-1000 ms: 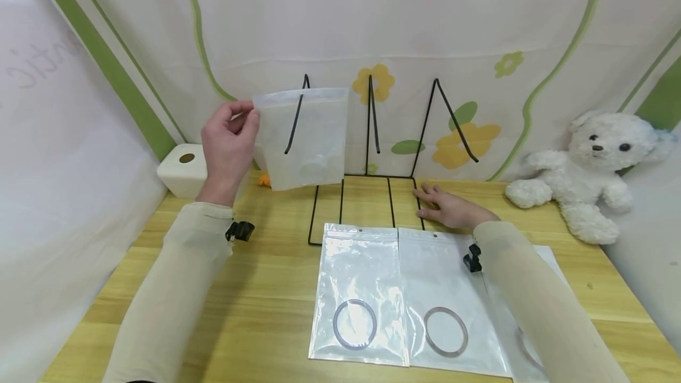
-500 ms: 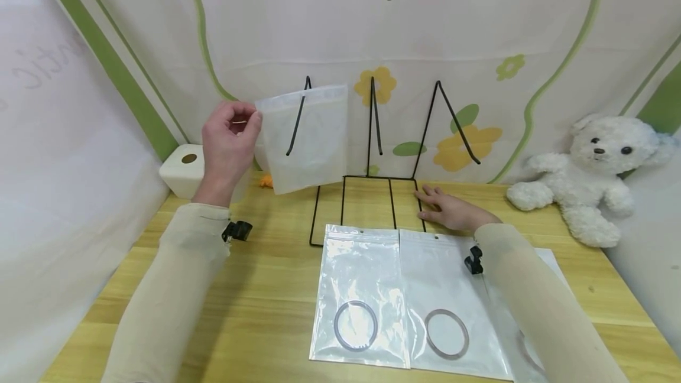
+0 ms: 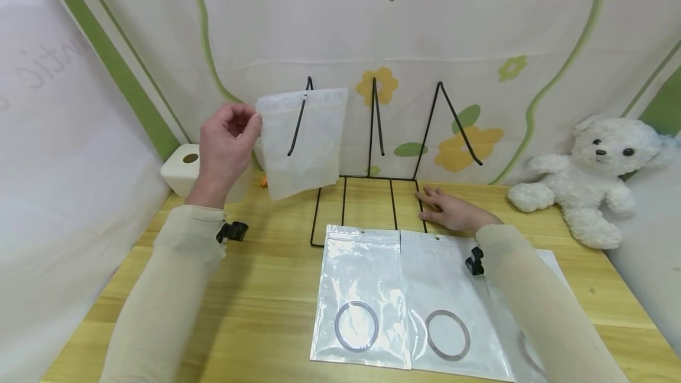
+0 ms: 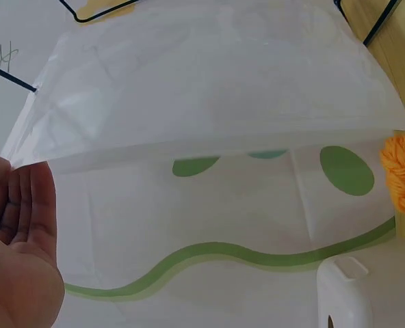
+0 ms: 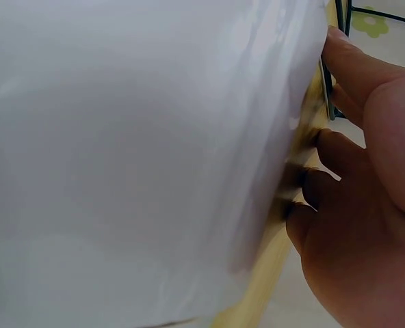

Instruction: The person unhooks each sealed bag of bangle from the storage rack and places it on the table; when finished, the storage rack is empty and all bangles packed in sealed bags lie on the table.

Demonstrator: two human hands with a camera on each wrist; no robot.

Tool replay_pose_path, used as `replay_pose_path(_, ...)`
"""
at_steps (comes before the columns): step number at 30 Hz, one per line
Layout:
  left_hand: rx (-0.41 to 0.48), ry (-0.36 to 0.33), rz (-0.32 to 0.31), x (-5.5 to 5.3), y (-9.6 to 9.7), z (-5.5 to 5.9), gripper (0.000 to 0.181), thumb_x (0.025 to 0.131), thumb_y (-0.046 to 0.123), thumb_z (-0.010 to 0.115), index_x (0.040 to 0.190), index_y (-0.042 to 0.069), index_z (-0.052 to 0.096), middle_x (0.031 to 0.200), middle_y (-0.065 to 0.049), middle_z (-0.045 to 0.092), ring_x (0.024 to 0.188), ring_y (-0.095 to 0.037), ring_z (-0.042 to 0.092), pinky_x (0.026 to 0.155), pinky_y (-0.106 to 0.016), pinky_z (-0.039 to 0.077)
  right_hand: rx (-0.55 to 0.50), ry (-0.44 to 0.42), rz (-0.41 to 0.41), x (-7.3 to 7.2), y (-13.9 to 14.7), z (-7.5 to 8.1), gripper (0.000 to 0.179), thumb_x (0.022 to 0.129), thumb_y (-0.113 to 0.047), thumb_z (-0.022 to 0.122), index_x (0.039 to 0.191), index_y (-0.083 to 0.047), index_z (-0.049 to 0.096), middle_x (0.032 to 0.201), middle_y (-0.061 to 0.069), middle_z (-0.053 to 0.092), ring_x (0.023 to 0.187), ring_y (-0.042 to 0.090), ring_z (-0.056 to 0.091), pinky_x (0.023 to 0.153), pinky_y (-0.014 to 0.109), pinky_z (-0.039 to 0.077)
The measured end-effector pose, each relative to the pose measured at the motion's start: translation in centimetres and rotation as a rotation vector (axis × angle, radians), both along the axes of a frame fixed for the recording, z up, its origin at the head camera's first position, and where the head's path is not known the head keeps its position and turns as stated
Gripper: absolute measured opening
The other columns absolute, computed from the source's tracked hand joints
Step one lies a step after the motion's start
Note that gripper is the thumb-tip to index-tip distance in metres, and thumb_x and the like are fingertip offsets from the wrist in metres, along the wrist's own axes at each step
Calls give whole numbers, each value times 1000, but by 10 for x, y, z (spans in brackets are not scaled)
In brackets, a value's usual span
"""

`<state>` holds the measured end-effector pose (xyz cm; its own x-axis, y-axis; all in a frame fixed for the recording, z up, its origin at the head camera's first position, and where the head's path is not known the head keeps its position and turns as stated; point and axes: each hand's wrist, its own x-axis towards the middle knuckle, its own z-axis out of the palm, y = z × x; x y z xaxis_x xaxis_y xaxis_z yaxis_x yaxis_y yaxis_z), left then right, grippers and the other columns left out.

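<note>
In the head view, my left hand (image 3: pixel 226 140) pinches the upper left corner of a whitish zip bag (image 3: pixel 319 140). A prong of the black wire rack (image 3: pixel 378 178), the leftmost one, passes through the bag near its top edge. The bag hangs there slightly tilted, also seen in the left wrist view as a pale sheet (image 4: pixel 209 82). My right hand (image 3: pixel 452 211) rests with fingers spread on the right side of the rack's base. Silvery bags, a left one (image 3: pixel 367 270) and a middle one (image 3: pixel 447 279), lie in front, each showing a ring. My right forearm partly covers a third bag (image 3: pixel 548 259).
The rack's middle prong (image 3: pixel 380 129) and right prong (image 3: pixel 460 123) bear nothing. A white tissue box (image 3: pixel 181 173) stands behind my left wrist, with orange yarn (image 4: pixel 399 171) nearby. A white teddy bear (image 3: pixel 590 176) sits at the right. A printed cloth (image 3: pixel 452 22) forms the backdrop.
The bag has turned a little on the prong, its lower edge swinging left and tilting. My left hand keeps its pinch on the corner. My right hand stays put.
</note>
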<state>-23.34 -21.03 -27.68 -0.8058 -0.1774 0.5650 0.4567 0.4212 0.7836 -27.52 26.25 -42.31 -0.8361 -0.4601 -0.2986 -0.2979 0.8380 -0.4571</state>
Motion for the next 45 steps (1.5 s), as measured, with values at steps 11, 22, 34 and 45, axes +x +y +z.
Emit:
replay_pose_path(11,87,63,-83,8,-4,-2,10,102,7,69,94,14,69,86,10,68,76,-8,64,68,-16,54,-1,-14,-13,2,0,1,72,113,-44,55,173,-15,26,181,23,5,164,56,0,126,80,11)
replay_pose_path(22,199,143,-107,12,-4,-6,27,97,-5,68,88,20,71,78,15,72,68,-4,63,61,-15,53,-2,-3,-8,3,0,3,72,113,-42,56,173,-13,26,181,25,6,164,57,1,126,79,11)
replay_pose_path(34,274,135,-104,21,-5,-8,24,93,-5,72,88,18,75,78,9,73,69,-5,65,62,-15,55,6,-8,-18,2,-1,1,72,114,-43,55,173,-15,25,181,22,5,165,55,0,127,79,11)
replay_pose_path(45,335,103,-102,32,-7,-10,23,92,-6,75,86,17,76,76,8,74,67,-3,66,60,-14,54,5,-5,-15,2,-1,0,73,114,-43,55,174,-15,24,181,23,4,165,54,-1,127,79,11)
